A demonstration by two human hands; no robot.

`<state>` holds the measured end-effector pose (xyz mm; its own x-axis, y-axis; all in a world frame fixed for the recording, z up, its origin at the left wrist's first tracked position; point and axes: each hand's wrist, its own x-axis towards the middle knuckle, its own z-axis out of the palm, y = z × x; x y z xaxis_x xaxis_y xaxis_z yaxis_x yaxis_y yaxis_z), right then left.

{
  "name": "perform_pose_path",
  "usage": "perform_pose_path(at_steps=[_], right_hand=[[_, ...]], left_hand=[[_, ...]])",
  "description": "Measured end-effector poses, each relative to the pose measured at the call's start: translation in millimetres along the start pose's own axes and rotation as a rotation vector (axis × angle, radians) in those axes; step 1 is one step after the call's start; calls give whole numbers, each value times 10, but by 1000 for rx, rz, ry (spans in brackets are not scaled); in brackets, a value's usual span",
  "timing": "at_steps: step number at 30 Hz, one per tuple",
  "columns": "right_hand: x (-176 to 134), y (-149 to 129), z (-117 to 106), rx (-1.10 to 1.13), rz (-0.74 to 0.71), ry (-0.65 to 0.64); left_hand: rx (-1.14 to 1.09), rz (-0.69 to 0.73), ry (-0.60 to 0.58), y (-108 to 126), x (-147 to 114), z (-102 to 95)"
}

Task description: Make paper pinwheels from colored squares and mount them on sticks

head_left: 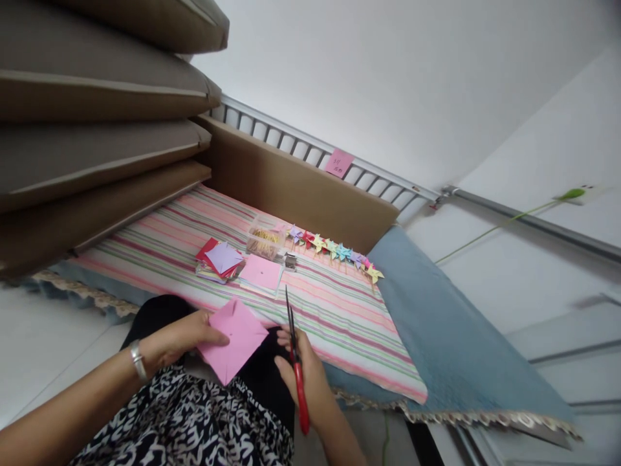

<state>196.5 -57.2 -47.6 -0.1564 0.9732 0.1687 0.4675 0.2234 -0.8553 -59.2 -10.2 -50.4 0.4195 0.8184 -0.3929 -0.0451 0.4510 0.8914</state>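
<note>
My left hand point(191, 336) is closed on a square of pink paper point(233, 343), its thumb on top. Slits run inward from the paper's corners, and a small dot marks its middle. In my right hand point(308, 372) are scissors point(297, 362) with red handles, their dark blades pointing up and away from me. The blades look nearly closed and stand apart from the paper. Ahead lie a stack of coloured paper point(220, 259) with red and lilac pieces on top, and a pile of pink squares point(262, 272).
Several paper pinwheels point(342, 251) line the far side of the striped cloth point(330, 310). A clear box point(266, 238) of thin sticks and a metal clip point(290, 260) sit nearby. Large cushions point(97, 90) are stacked at left; a brown board point(291, 184) stands behind.
</note>
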Motion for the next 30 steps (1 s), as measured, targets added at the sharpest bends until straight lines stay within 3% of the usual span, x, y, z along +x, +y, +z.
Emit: perform_pose_path(at_steps=[3, 7, 15, 19, 25, 30], right_hand=[[223, -139, 116, 148, 27, -47], [380, -293, 241, 200, 87, -77], [369, -183, 448, 472, 81, 120], [351, -116, 604, 468, 107, 217], [266, -154, 615, 474, 145, 135], [77, -144, 400, 376, 229, -71]], left_hand=[[74, 0, -107, 5, 35, 76], [83, 10, -127, 67, 39, 88], [-468, 102, 35, -26, 3, 191], [-541, 103, 95, -128, 34, 338], [-432, 170, 224, -92, 22, 287], [-301, 179, 328, -48, -7, 157]])
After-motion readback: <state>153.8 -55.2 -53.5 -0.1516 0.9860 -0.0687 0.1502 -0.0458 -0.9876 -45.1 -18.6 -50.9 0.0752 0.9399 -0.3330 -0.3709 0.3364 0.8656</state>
